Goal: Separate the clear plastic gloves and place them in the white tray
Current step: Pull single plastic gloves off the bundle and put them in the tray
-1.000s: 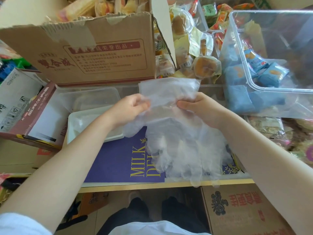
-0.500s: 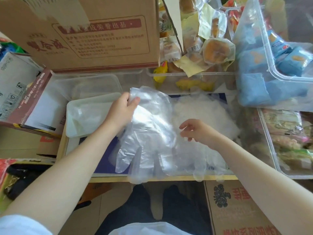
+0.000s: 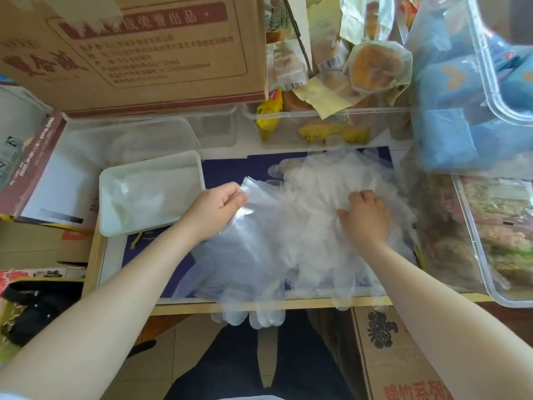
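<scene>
1. progress: partway, as a judgement. the white tray (image 3: 115,226) already holds some crumpled clear film that looks like gloves, how many i cannot tell. a big pile of gloves (image 3: 323,197) is left on the bench (image 3: 259,306), so most of the work remains.
2. step in hand: one glove (image 3: 245,255) is peeled off the pile and sits between pile and tray, not yet in the tray.
3. left hand (image 3: 213,209): grip narrow, thumb and fingers pinch the cuff edge of the separated glove, just beside the tray's right rim.
4. right hand (image 3: 366,217): fingers bent, resting down on the pile, seems to hold it in place; whether it pinches any film i cannot tell, so grip unclear.
5. where the glove is: cuff up at the left hand, body draped over the dark blue board (image 3: 230,171), finger ends hang past the front edge of the bench.
6. look of the gloves: thin, see-through, slightly milky where layers stack, wrinkled, limp. edges hard to pick out in the pile; single layers likely cling together.
7. tray: shallow, white, rectangular, left of the hands, sits partly on the blue board, touching a clear container (image 3: 138,140) behind it.
8. left to do: carry this glove left into the tray, then repeat for the pile.
</scene>
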{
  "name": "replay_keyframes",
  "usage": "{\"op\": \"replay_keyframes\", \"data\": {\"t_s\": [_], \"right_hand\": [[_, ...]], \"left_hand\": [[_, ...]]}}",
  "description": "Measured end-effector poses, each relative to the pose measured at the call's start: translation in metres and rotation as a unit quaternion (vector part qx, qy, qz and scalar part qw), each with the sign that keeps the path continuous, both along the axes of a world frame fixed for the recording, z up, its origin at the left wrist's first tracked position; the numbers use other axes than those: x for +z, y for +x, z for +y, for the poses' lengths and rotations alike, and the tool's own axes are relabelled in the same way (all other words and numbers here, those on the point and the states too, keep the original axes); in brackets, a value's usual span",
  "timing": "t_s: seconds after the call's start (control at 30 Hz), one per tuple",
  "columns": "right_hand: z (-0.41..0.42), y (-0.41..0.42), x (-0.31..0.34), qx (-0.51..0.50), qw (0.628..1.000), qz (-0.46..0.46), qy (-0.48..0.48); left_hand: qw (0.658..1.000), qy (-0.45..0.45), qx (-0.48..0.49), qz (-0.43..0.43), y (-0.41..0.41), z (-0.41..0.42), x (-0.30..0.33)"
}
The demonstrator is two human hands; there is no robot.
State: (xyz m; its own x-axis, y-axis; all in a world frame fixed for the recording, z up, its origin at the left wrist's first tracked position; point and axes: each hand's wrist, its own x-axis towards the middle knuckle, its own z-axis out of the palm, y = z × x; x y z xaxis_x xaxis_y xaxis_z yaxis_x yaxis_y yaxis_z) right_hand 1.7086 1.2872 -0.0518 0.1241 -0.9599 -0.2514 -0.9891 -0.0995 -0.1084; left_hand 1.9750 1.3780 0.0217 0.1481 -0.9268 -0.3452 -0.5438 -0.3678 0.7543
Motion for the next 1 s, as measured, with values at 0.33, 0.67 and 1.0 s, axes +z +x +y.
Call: {"op": "replay_keyframes", "data": {"t_s": [0.33,0.67,1.0], "right_hand": [[-0.007,0.019,0.048,-0.123,0.912,-0.372,0.123],[0.006,0.053,0.132,0.17,0.933,-0.308,0.071],[0.015,0.068,0.165,0.079,0.878,-0.457,0.116]], "left_hand": [[0.984,-0.103,-0.148,0.0,-0.011,-0.007,0.02],[0.933,-0.235,-0.262,-0.069,-0.013,-0.009,0.05],[0.941,-0.262,-0.213,-0.008,0.015,0.0,0.05]]}}
